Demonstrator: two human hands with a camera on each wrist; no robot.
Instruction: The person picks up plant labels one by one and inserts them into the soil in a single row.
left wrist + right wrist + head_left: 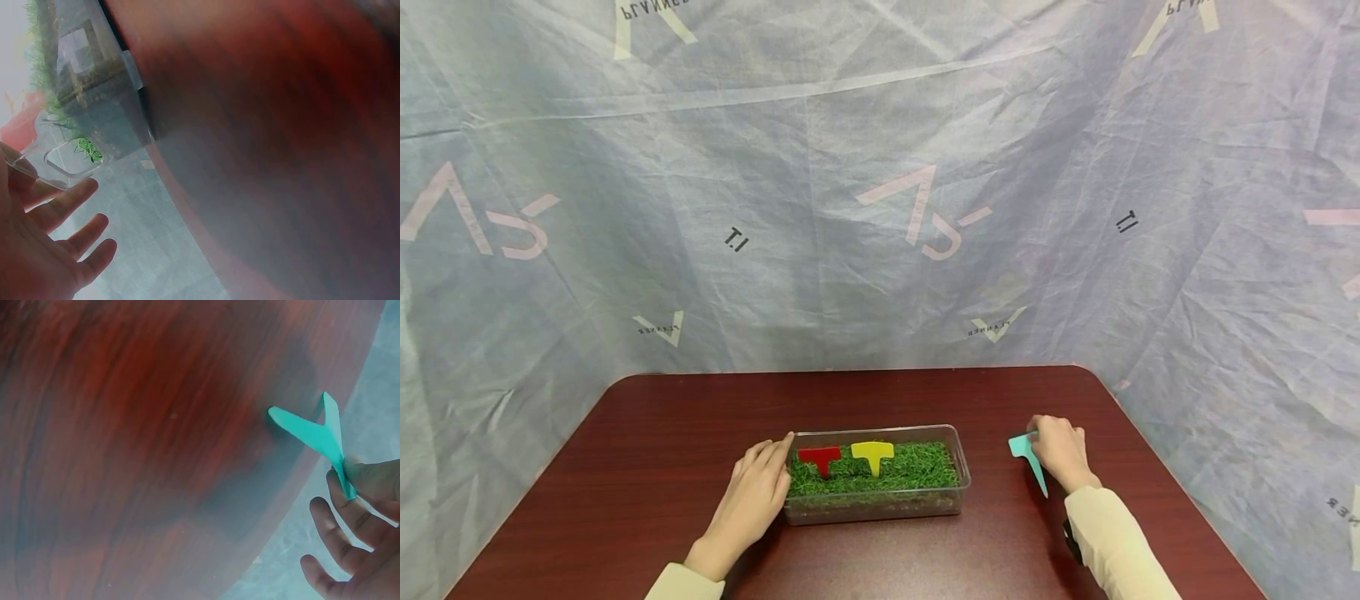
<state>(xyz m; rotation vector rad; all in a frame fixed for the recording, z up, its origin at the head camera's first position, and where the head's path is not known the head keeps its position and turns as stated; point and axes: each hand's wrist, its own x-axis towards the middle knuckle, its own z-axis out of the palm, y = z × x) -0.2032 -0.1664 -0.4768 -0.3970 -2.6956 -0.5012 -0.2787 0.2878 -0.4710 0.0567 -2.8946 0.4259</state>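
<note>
In the head view, a clear plastic tray (874, 507) holds green grass (917, 467). A red T-shaped plant label (820, 456) and a yellow one (873, 452) stand upright in it. My left hand (752, 492) rests against the tray's left end, fingers extended, the index fingertip at the far left corner. The left wrist view shows its spread fingers beside the tray's clear rim (69, 178). To the right of the tray, my right hand (1062, 450) pinches a teal T-shaped plant label (1033, 462) by one end of its crossbar, between thumb and index finger.
Both hands are over a dark red wood-grain table (700, 408). A grey printed cloth (805, 208) hangs behind it and along both sides. The table's right edge runs close beyond my right hand.
</note>
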